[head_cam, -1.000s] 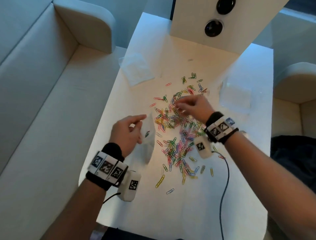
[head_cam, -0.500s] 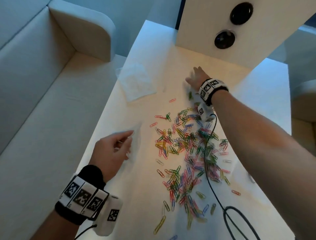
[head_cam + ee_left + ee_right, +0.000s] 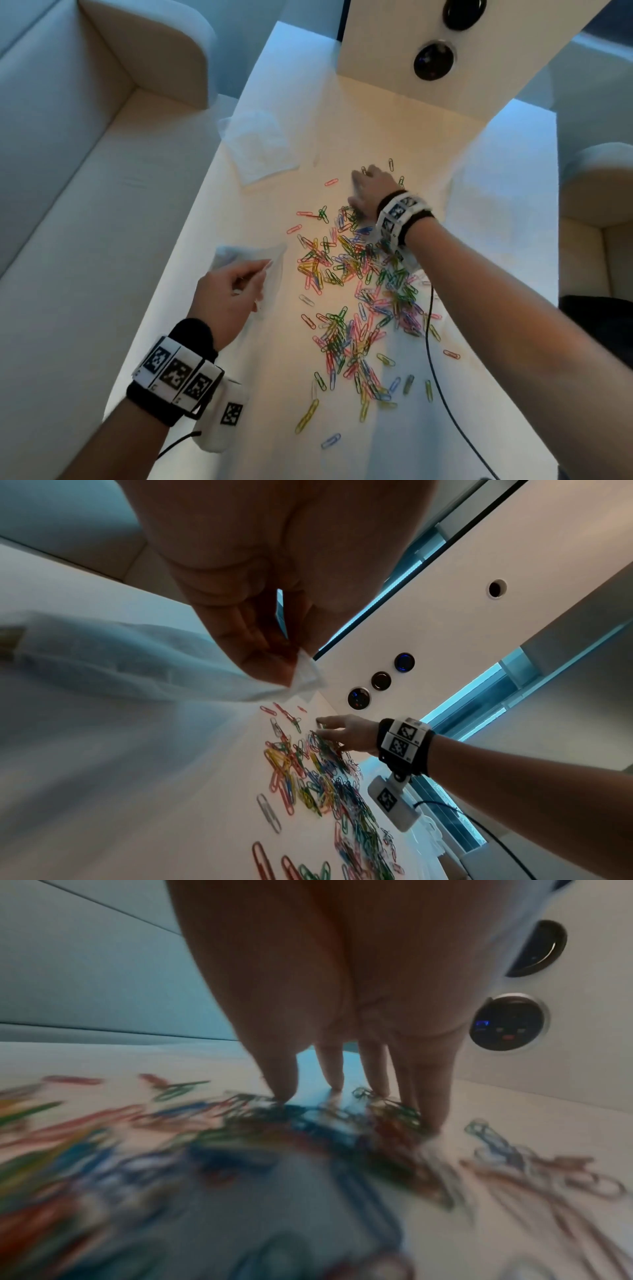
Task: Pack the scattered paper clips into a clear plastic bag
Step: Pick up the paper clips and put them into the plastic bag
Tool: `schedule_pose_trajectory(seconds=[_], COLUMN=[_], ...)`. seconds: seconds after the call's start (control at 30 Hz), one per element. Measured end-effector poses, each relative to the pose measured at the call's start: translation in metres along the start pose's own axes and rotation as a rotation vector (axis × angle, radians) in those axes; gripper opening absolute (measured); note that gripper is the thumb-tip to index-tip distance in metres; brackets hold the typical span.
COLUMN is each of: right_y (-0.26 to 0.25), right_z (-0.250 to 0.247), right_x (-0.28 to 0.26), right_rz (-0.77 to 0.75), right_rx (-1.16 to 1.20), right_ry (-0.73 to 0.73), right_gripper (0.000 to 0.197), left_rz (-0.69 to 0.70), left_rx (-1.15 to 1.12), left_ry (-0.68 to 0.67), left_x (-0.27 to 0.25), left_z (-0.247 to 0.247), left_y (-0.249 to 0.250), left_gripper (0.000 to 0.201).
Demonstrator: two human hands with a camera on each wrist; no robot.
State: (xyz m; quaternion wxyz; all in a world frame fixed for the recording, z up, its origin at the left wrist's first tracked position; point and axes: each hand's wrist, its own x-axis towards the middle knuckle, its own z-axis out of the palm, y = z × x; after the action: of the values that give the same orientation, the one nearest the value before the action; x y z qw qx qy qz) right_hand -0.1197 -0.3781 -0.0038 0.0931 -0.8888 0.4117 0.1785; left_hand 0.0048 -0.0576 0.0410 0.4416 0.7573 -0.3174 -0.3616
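Coloured paper clips (image 3: 356, 291) lie scattered over the middle of the white table (image 3: 274, 428). My left hand (image 3: 233, 291) pinches the edge of a clear plastic bag (image 3: 274, 260), which lies on the table left of the pile; the left wrist view shows the bag's corner (image 3: 304, 680) held between thumb and fingers. My right hand (image 3: 368, 193) reaches to the far end of the pile, its straight spread fingers (image 3: 332, 1069) pressing down on clips (image 3: 342, 1118). The right wrist view is blurred by motion.
Another clear bag (image 3: 257, 147) lies at the table's far left, a third (image 3: 496, 212) at the right. A white panel with round black sockets (image 3: 433, 60) rises at the far end. A black cable (image 3: 435, 370) trails over the near right. White sofas flank the table.
My right hand stretched to the far end of the table and has drawn back onto the clips at the pile's far edge. My left hand lowered the bag onto the table.
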Motion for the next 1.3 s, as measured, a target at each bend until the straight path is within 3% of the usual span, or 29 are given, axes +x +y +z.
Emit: schedule_pose_trajectory(seconds=[0.1, 0.3, 0.37, 0.47, 0.53, 0.63, 0.77, 0.87, 1.03, 1.13, 1.3], right_y=[-0.013, -0.025, -0.019, -0.011, -0.014, -0.034, -0.069, -0.096, -0.117, -0.117, -0.119], right_z=[0.011, 0.018, 0.018, 0.013, 0.006, -0.009, -0.021, -0.021, 0.0, 0.006, 0.01], right_x=[-0.034, -0.086, -0.097, -0.121, -0.144, -0.177, -0.204, -0.214, -0.217, -0.216, -0.213], right_rz=[0.04, 0.063, 0.165, 0.39, 0.463, 0.423, 0.307, 0.258, 0.22, 0.187, 0.121], right_rx=[-0.031, 0.03, 0.272, 0.794, 1.191, 1.786, 2.09, 2.1, 1.778, 1.624, 1.094], right_ry=[0.119, 0.16, 0.178, 0.263, 0.244, 0.14, -0.065, -0.123, 0.066, 0.096, 0.18], right_gripper=[0.023, 0.021, 0.018, 0.018, 0.023, 0.029, 0.033, 0.028, 0.018, 0.019, 0.006], left_rz=[-0.016, -0.138, -0.151, -0.165, -0.181, -0.197, -0.195, -0.19, -0.184, -0.176, -0.144], left_rx=[0.014, -0.077, -0.089, -0.098, -0.117, -0.169, -0.204, -0.245, -0.257, -0.256, -0.223], left_ry=[-0.021, -0.06, -0.064, -0.068, -0.067, -0.054, -0.061, -0.05, -0.038, -0.05, -0.052], left_x=[-0.01, -0.024, -0.027, -0.029, -0.03, -0.03, -0.031, -0.033, -0.033, -0.032, -0.03], left_z=[0.002, 0.012, 0.016, 0.021, 0.026, 0.033, 0.044, 0.049, 0.043, 0.037, 0.032], left_y=[0.001, -0.002, 0.0, 0.006, 0.011, 0.018, 0.027, 0.032, 0.032, 0.032, 0.038], left_gripper=[0.022, 0.025, 0.024, 0.026, 0.027, 0.027, 0.025, 0.022, 0.021, 0.02, 0.024])
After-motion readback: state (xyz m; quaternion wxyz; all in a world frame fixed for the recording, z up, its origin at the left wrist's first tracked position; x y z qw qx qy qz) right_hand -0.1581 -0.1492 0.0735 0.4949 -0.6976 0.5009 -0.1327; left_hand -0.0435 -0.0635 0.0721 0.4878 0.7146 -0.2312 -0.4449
